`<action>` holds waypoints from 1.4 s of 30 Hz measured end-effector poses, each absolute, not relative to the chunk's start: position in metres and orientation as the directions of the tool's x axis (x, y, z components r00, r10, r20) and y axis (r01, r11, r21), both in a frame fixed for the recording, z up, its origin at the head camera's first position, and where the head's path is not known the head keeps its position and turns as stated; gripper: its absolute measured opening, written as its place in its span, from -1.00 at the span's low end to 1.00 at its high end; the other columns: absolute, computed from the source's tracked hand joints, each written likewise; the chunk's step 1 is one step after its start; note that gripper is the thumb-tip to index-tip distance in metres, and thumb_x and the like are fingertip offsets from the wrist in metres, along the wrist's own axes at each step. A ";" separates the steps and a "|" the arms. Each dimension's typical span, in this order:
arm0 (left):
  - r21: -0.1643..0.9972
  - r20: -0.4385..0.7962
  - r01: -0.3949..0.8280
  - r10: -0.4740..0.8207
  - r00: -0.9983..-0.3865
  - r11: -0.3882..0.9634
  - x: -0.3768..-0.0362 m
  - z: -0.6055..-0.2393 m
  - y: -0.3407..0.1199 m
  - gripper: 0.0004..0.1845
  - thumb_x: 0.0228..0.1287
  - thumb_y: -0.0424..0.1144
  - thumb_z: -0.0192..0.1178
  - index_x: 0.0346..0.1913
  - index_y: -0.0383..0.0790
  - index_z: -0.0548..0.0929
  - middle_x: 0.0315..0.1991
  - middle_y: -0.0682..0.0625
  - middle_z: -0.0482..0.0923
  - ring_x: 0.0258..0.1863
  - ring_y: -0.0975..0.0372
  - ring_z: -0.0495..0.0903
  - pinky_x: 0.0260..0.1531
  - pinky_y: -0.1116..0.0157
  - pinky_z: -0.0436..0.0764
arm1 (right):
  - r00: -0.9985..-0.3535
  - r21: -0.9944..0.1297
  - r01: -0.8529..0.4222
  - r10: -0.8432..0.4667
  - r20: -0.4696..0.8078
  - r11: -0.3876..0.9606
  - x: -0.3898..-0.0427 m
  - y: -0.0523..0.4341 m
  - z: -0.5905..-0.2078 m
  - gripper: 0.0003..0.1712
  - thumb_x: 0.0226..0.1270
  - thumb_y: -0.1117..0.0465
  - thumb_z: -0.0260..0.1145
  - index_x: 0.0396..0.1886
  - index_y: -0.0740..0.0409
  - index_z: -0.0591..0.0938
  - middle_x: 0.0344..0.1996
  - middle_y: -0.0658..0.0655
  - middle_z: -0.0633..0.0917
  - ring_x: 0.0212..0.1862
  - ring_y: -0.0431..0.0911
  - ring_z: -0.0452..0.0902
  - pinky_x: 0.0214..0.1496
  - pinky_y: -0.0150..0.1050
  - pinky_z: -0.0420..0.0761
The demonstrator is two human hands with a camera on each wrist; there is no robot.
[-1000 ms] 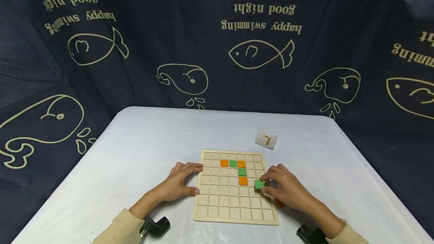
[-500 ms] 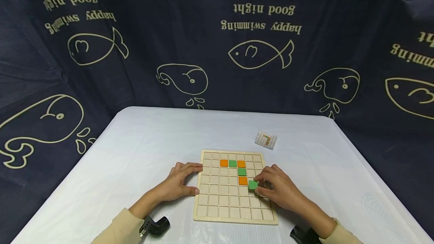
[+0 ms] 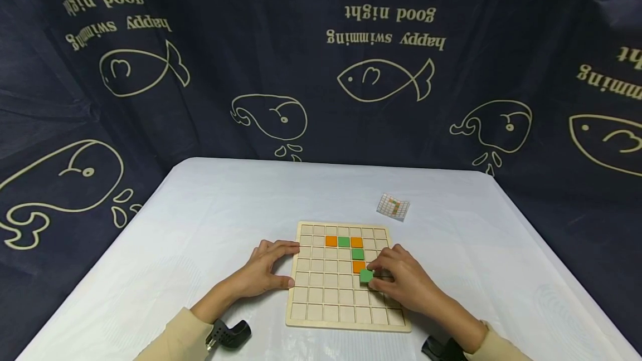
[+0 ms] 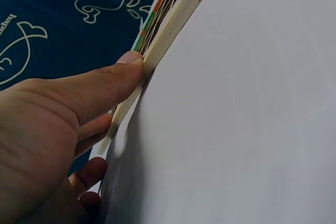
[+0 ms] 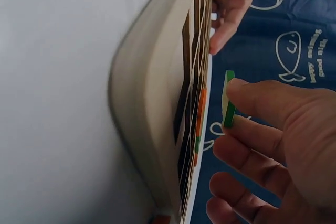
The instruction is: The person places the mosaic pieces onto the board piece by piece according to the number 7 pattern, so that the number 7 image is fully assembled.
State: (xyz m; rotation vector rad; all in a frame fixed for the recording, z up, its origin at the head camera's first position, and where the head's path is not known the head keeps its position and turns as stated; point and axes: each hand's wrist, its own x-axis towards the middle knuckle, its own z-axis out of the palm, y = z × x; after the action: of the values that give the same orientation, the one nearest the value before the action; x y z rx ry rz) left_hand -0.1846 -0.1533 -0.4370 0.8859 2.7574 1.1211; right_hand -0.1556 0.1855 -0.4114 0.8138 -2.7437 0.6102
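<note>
A wooden grid board lies on the white table. Orange tiles and green tiles sit in its upper cells. My right hand pinches a green square tile between thumb and fingers, just above the board below the lower orange tile. In the right wrist view the green tile hangs clear of the board face. My left hand holds the board's left edge; in the left wrist view its thumb presses the board's edge.
A small pattern card lies beyond the board to the right. The white table is ringed by a dark blue curtain with fish drawings. Black wrist mounts show at the bottom.
My right hand has carried the green tile leftward from the board's right edge to a spot just below the lower orange tile. The left hand has stayed put.
</note>
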 end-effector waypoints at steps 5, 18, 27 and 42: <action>0.654 0.172 0.488 0.514 -0.840 0.578 -0.185 -0.438 -0.153 -0.28 -0.03 0.05 0.39 0.25 -0.04 0.46 0.34 0.06 0.33 -0.05 0.27 0.17 -0.10 0.26 0.11 | -0.811 -0.307 -0.575 -0.481 0.333 0.758 -0.156 0.181 -0.413 -0.77 -0.01 0.08 0.47 -0.28 -0.06 0.70 -0.37 -0.18 0.60 -0.30 -0.34 0.20 -0.27 -0.41 0.33; 0.643 0.193 0.500 0.508 -0.839 0.581 -0.184 -0.439 -0.153 -0.28 -0.06 0.03 0.40 0.24 -0.04 0.47 0.32 0.07 0.35 -0.10 0.31 0.17 -0.15 0.29 0.12 | -0.822 -0.265 -0.563 -0.498 0.275 0.783 -0.155 0.176 -0.415 -0.79 0.03 0.05 0.44 -0.29 -0.08 0.72 -0.34 -0.22 0.61 -0.25 -0.32 0.27 -0.16 -0.32 0.40; 0.668 0.152 0.466 0.506 -0.849 0.581 -0.183 -0.437 -0.154 -0.27 -0.07 0.02 0.41 0.25 -0.01 0.46 0.34 0.13 0.32 -0.08 0.29 0.15 -0.12 0.28 0.11 | -0.806 -0.240 -0.585 -0.523 0.277 0.775 -0.155 0.176 -0.415 -0.74 -0.02 -0.01 0.47 -0.30 -0.09 0.72 -0.36 -0.20 0.61 -0.26 -0.31 0.28 -0.15 -0.32 0.40; 0.656 0.159 0.473 0.504 -0.849 0.588 -0.184 -0.438 -0.153 -0.27 -0.06 0.03 0.40 0.25 -0.02 0.46 0.34 0.12 0.32 -0.04 0.29 0.17 -0.11 0.27 0.13 | -0.793 -0.211 -0.597 -0.530 0.300 0.774 -0.158 0.175 -0.418 -0.73 -0.03 -0.02 0.47 -0.29 -0.10 0.73 -0.37 -0.21 0.61 -0.29 -0.32 0.24 -0.21 -0.36 0.35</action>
State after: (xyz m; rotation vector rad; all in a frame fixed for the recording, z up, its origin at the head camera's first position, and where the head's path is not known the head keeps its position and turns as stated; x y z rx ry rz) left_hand -0.1839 -0.1528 -0.4379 0.8493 2.7603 1.1208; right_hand -0.1579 0.1752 -0.4179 0.8846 -2.7449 0.4379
